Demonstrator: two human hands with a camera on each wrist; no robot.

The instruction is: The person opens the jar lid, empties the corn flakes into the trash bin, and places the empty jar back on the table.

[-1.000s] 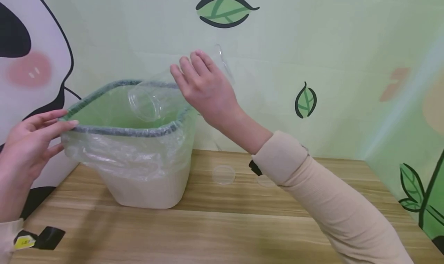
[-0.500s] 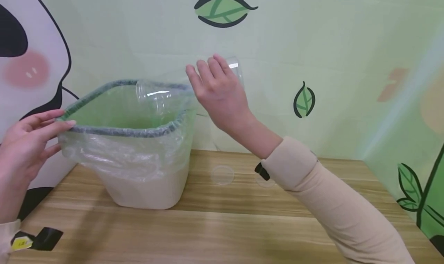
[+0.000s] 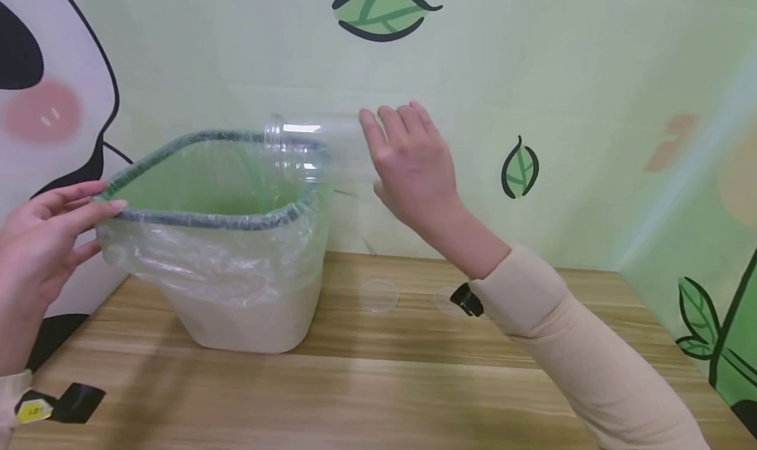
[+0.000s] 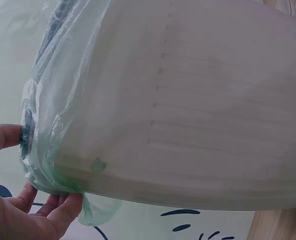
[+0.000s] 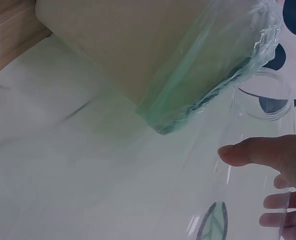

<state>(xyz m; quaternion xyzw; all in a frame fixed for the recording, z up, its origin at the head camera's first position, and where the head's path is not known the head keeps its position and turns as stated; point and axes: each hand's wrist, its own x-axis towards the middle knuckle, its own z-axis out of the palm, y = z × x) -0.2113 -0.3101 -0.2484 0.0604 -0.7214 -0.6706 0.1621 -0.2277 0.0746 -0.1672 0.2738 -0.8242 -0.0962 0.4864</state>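
In the head view a pale trash bin (image 3: pixel 254 325) stands on the table, lined with a thin green-tinted plastic bag (image 3: pixel 195 256) folded over its grey-blue rim (image 3: pixel 236 222). My left hand (image 3: pixel 44 249) pinches the rim and bag at the near left corner, thumb on top; the left wrist view shows the fingers (image 4: pixel 65 212) under the bag's edge. My right hand (image 3: pixel 414 167) grips a clear plastic jar (image 3: pixel 310 141) lying sideways in the air, its threaded mouth (image 5: pixel 267 92) over the bin's far right rim. Nothing shows inside the jar.
Two clear round discs, one nearer the bin (image 3: pixel 379 295) and one partly behind the right wrist strap (image 3: pixel 446 300), lie on the wooden table (image 3: pixel 384 397). A green wall (image 3: pixel 568 75) with painted leaves and a panda rises close behind the bin.
My right hand has moved right and slightly down, taking the jar from over the bin's opening toward its right side and levelling it. The left hand has stayed on the rim.
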